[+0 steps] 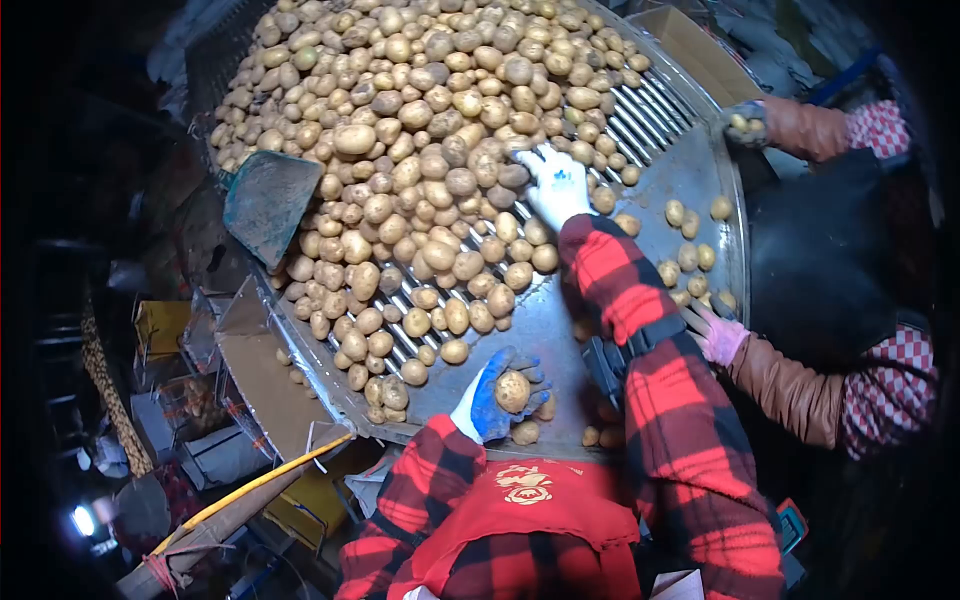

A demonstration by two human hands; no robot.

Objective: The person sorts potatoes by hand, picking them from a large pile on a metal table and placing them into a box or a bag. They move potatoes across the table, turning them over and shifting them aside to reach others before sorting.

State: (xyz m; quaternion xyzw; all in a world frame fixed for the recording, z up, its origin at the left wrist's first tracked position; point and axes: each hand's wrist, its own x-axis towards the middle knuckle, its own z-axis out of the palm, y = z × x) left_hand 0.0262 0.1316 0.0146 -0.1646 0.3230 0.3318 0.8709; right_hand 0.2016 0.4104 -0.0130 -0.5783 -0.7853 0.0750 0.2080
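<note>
Left hand (490, 398): palm up, blue-faced glove, fingers curled around one potato (512, 391). We're grasping it, with the potato's upper face exposed. Hand is over the bare near part of the metal table (455, 388), close to our red apron (540, 500).

Right hand (557, 185): white glove, farther out and to the right of the left hand, arm extended. Fingers reach onto the near right side of the pile (400, 130), fingertips at the potatoes. We can't tell if they're grasping one.

The pile spreads beyond and to the left of both hands, on a rack of metal bars (645, 120). Bars show to the right of the right hand and between the two hands. A few loose potatoes (525, 432) lie just beside the left hand, on our side of it. Another loose group (688, 256) is on the table to the right of the right hand.

Scoop (272, 205) sits left of the right hand, at the pile's left edge, blade tilted. Open carton (265, 365) is left of the left hand, below the table edge. Dark strap (655, 337) is around our right forearm.

Co-worker is on our right. Their pink glove (716, 333) is beside the loose group; their farther hand (746, 124) holds small potatoes past the table's right edge.
</note>
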